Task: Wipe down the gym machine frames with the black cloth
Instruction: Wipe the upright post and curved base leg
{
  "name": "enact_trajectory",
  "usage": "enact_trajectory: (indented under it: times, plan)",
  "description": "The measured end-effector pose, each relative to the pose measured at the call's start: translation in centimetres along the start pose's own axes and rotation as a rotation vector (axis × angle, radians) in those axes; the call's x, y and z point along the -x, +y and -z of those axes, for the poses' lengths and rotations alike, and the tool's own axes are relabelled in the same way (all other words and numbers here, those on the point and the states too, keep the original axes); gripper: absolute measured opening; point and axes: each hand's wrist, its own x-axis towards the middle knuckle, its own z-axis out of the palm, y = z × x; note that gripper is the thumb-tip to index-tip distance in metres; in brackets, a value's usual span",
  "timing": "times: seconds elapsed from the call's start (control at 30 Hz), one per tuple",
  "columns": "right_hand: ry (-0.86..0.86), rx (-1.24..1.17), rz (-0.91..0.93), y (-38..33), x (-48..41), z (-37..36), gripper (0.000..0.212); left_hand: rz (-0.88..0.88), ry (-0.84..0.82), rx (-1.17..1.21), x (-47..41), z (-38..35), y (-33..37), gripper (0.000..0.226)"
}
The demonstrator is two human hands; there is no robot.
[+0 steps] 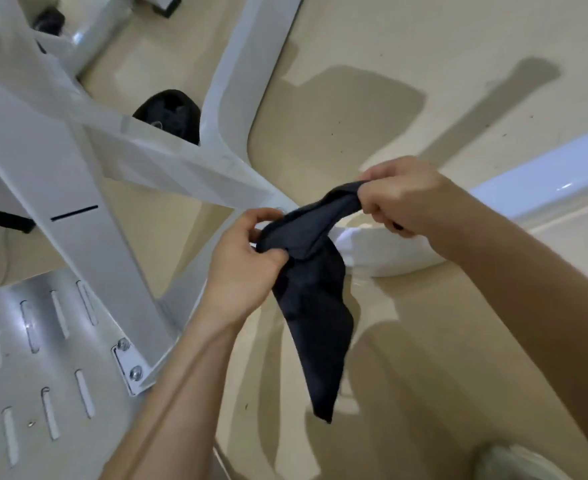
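Note:
The black cloth (311, 299) hangs between both hands above the beige floor, its long tail drooping down to the lower middle. My left hand (240, 261) pinches one bunched end of it with thumb and fingers. My right hand (400, 199) grips the other end, fingers curled round the fabric. The white gym machine frame (60, 174) fills the left half, its slanted beams crossing and running down to a foot just behind the cloth. Neither hand touches the frame.
A white slotted metal footplate (39, 358) with two bolts sits at the lower left. A black shoe (171, 112) lies on the floor behind the beams. A white frame foot (386, 254) rests under my right wrist. A pale bar (542, 174) runs along the right.

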Motion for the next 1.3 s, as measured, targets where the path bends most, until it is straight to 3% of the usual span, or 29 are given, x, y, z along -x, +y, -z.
enact_trajectory:
  times: [0.07, 0.13, 0.2, 0.27, 0.5, 0.57, 0.67, 0.73, 0.87, 0.93, 1.03, 1.1, 1.17, 1.23, 1.3]
  plan:
    - [0.257, 0.555, 0.089, 0.9, -1.1, -0.7, 0.042, -0.246, 0.275, -0.363, -0.3, -1.2, 0.5, 0.046]
    - [0.365, 0.889, 0.264, 2.1, -0.7, -3.1, 0.068, -0.447, 0.195, -0.648, 0.0, -2.5, 0.1, 0.058]
    - [0.155, 1.019, 0.411, 3.5, -0.4, -6.0, 0.077, -0.489, -0.046, -0.896, 0.4, -3.7, -1.2, 0.076]
    - [0.008, 1.200, 0.456, 4.7, -0.9, -7.5, 0.086, -0.468, -0.141, -0.999, 0.3, -4.0, -2.6, 0.084]
    - [0.414, 1.191, 0.561, 6.6, 1.4, -4.1, 0.032, -0.495, -0.155, -0.928, 2.5, -9.1, -1.3, 0.069]
    - [0.379, 1.230, 0.438, 7.6, 3.3, -0.7, 0.037, -0.569, -0.154, -0.841, 4.2, -12.2, 0.7, 0.067]
    - [0.424, 1.254, 0.201, 8.2, 5.4, 4.7, 0.056, -0.832, -0.054, -0.657, 5.1, -15.3, 3.9, 0.048]
    - [0.433, 1.251, 0.156, 7.8, 5.9, 6.2, 0.072, -0.895, -0.025, -0.619, 4.0, -14.8, 4.6, 0.042]
    - [0.231, 1.312, 0.362, 7.0, 6.0, 2.8, 0.080, -0.702, -0.199, -0.874, 1.0, -11.0, 1.1, 0.067]
    - [0.154, 1.356, 0.467, 6.8, 5.4, -0.4, 0.074, -0.648, -0.139, -0.971, 0.8, -9.4, -1.2, 0.064]
    - [0.195, 1.440, 0.629, 5.7, 3.6, -3.6, 0.059, -0.602, -0.102, -1.014, 0.3, -6.4, -3.7, 0.063]
    - [0.234, 1.450, 0.714, 4.8, 2.4, -4.3, 0.046, -0.633, -0.133, -0.894, -0.3, -5.0, -4.5, 0.062]
    - [0.130, 1.366, 0.722, 3.2, 1.5, -4.9, 0.024, -0.545, -0.163, -0.588, -0.2, -4.2, -4.5, 0.058]
    - [-0.005, 1.185, 0.571, 1.4, 1.1, -5.8, 0.018, -0.362, -0.130, -0.239, 0.4, -3.5, -3.7, 0.049]
    - [-0.136, 0.818, 0.274, -0.5, 1.2, -6.6, 0.020, -0.119, -0.108, -0.040, 0.9, -2.1, -2.7, 0.037]
